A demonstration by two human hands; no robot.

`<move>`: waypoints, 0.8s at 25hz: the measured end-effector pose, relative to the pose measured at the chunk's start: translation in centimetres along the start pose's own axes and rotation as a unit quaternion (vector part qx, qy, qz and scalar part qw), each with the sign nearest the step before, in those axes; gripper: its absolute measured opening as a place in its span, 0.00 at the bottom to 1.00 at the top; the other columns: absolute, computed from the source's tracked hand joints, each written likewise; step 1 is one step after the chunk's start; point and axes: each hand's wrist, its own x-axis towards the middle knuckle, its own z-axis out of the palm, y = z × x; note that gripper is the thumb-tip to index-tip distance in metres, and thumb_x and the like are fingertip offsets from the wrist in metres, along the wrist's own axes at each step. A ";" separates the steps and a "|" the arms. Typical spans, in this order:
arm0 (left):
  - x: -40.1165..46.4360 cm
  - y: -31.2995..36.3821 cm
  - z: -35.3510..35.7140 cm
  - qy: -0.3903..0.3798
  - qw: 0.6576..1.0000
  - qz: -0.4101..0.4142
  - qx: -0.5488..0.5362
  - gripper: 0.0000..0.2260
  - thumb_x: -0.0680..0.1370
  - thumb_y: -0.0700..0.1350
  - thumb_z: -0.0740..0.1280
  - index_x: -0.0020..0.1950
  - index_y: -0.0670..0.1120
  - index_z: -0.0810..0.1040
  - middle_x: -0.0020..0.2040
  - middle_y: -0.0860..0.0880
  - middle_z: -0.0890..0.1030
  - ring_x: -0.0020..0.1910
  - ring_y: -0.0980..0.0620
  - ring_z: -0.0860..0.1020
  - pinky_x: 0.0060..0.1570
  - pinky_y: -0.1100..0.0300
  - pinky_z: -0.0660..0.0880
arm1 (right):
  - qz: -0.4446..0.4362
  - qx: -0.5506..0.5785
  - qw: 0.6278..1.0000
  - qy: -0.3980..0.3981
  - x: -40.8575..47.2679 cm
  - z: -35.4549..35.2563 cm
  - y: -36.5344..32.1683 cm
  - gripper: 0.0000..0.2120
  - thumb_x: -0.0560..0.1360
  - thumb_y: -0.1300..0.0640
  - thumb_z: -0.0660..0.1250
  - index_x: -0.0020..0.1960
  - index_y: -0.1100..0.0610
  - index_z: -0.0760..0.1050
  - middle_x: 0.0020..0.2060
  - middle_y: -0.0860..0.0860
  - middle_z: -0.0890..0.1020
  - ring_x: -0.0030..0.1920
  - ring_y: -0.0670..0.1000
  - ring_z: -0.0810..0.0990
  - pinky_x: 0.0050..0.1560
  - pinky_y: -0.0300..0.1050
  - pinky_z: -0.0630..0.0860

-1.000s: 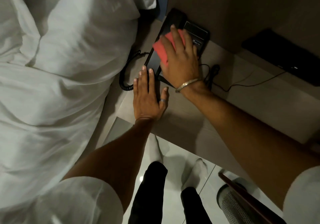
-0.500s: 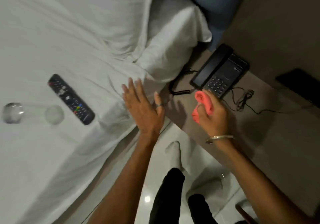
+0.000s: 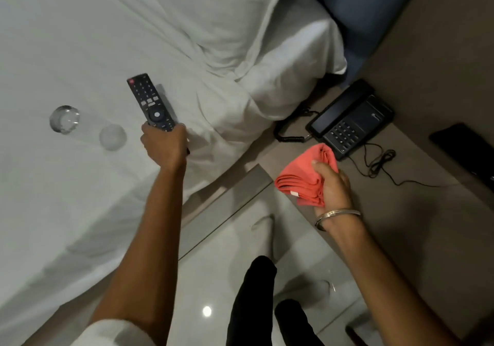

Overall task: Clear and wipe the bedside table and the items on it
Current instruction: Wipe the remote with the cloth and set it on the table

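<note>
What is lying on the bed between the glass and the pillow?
In the head view, the remote, gripped at its near end by the left hand, lies between the glass and the pillow.

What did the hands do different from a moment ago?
The left hand left the table, reached over the bed and closed its grip on the remote. The right hand lifted the cloth off the phone. The glass stayed lying on the bed.

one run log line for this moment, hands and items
left hand: grips remote over bed | right hand: holds folded red cloth | glass: lying on bed | telephone: on bedside table
</note>
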 end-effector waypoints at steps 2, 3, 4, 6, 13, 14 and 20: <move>-4.5 0.0 0.2 -0.129 0.982 0.014 -0.140 0.24 0.72 0.40 0.78 0.65 0.47 0.75 0.50 0.48 0.85 0.45 0.46 0.87 0.43 0.54 0.84 | 0.016 0.084 0.996 -0.038 -0.3 -1.8 -1.0 0.10 0.79 0.58 0.65 0.53 0.48 0.84 0.42 0.51 0.88 0.41 0.53 0.88 0.38 0.48 0.85; -7.3 -0.1 1.0 -0.212 0.959 0.008 -0.188 0.21 0.74 0.40 0.79 0.63 0.48 0.75 0.47 0.48 0.86 0.40 0.47 0.87 0.38 0.54 0.84 | 0.000 0.108 0.993 -0.053 -0.3 -2.6 -1.5 0.12 0.81 0.59 0.62 0.57 0.49 0.82 0.44 0.52 0.87 0.43 0.53 0.88 0.42 0.50 0.86; -10.2 0.0 2.1 -0.289 0.932 -0.011 -0.218 0.17 0.77 0.41 0.77 0.62 0.48 0.75 0.46 0.49 0.86 0.38 0.47 0.87 0.35 0.54 0.83 | -0.021 0.125 0.990 -0.060 -0.2 -3.4 -2.1 0.13 0.81 0.60 0.61 0.61 0.50 0.79 0.47 0.52 0.87 0.46 0.54 0.88 0.47 0.53 0.86; -15.4 -0.1 4.9 -0.421 0.870 -0.056 -0.251 0.04 0.85 0.48 0.68 0.58 0.50 0.78 0.43 0.52 0.85 0.35 0.48 0.85 0.33 0.55 0.82 | -0.067 0.155 0.985 -0.045 0.1 -4.3 -3.5 0.13 0.79 0.58 0.64 0.63 0.49 0.78 0.52 0.53 0.85 0.52 0.56 0.86 0.56 0.58 0.85; -26.4 -0.7 11.3 -0.571 0.755 -0.180 -0.268 0.17 0.83 0.56 0.63 0.64 0.46 0.81 0.58 0.44 0.86 0.56 0.45 0.85 0.52 0.51 0.84 | -0.447 -0.535 0.717 0.001 -0.4 -6.9 -3.2 0.29 0.79 0.35 0.59 0.78 0.43 0.66 0.82 0.51 0.61 0.83 0.57 0.55 0.80 0.59 0.58; -27.1 -1.0 11.6 -0.570 0.754 -0.184 -0.268 0.17 0.84 0.55 0.63 0.65 0.47 0.81 0.59 0.43 0.87 0.57 0.46 0.86 0.52 0.52 0.84 | -0.437 -0.573 0.693 0.003 0.0 -7.6 -3.1 0.29 0.79 0.36 0.58 0.79 0.43 0.66 0.83 0.52 0.58 0.84 0.59 0.52 0.80 0.63 0.56; -30.7 -2.5 14.3 -0.561 0.777 -0.207 -0.197 0.23 0.89 0.55 0.56 0.48 0.48 0.87 0.40 0.48 0.88 0.37 0.51 0.87 0.34 0.57 0.83 | -0.350 -0.500 0.778 0.149 2.0 -11.1 -3.7 0.27 0.77 0.47 0.68 0.74 0.50 0.72 0.80 0.60 0.62 0.76 0.65 0.66 0.70 0.63 0.75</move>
